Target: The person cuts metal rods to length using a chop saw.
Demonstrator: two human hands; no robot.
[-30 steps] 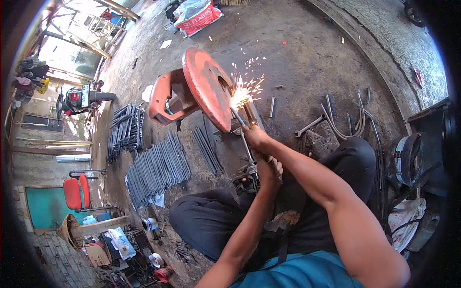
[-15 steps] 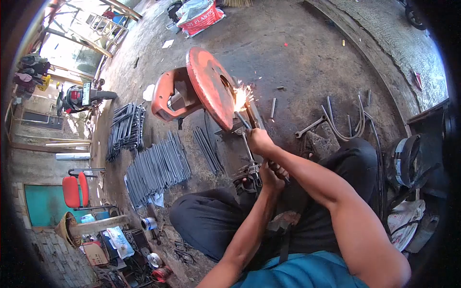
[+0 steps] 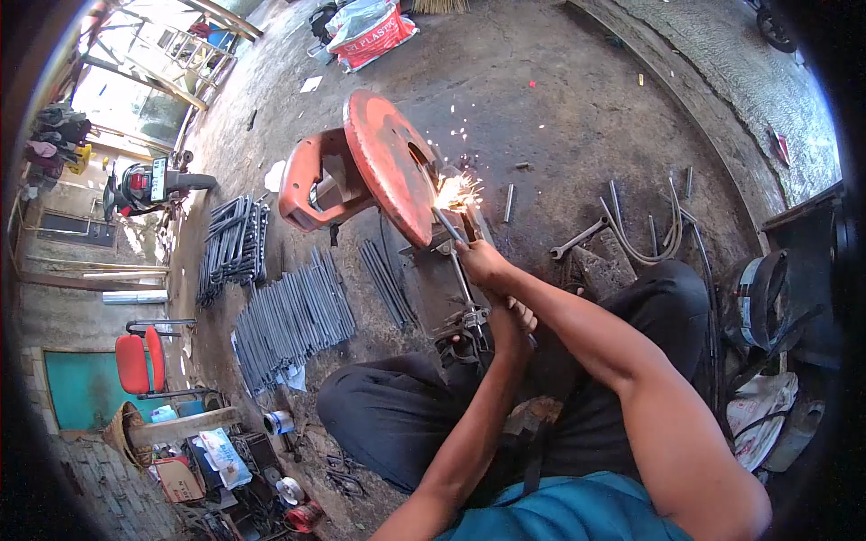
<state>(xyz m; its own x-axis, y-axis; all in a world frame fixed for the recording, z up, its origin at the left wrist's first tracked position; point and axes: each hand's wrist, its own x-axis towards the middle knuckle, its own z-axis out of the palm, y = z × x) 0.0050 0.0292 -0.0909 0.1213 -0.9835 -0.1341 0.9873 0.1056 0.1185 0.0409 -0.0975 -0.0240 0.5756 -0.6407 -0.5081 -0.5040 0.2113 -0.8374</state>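
An orange cut-off saw (image 3: 316, 185) stands on the floor, its large round guard (image 3: 383, 149) turned toward me. Bright sparks (image 3: 458, 191) fly beside the guard's lower right edge. My right hand (image 3: 485, 265) is closed around a thin grey metal rod (image 3: 447, 223), whose far end reaches the sparks. Nearer my body, my left hand (image 3: 514, 320) has its fingers wrapped round the rod's rear part; the rod's near end shows just past it. A clamp screw (image 3: 473, 319) of the saw base lies left of my hands. The spot where rod meets saw is hidden by glare.
Several grey rods (image 3: 293, 311) lie in a wide row on the left, with a smaller bundle (image 3: 388, 281) beside them. Bent metal frames (image 3: 234, 243) are stacked beyond. A wrench (image 3: 579, 237) and curved tubes (image 3: 663, 243) lie right. A plastic sack (image 3: 374, 36) stands far ahead.
The sparks have shifted and scattered upward. Both hands still grip the rod in nearly the same place; the whole view has moved slightly.
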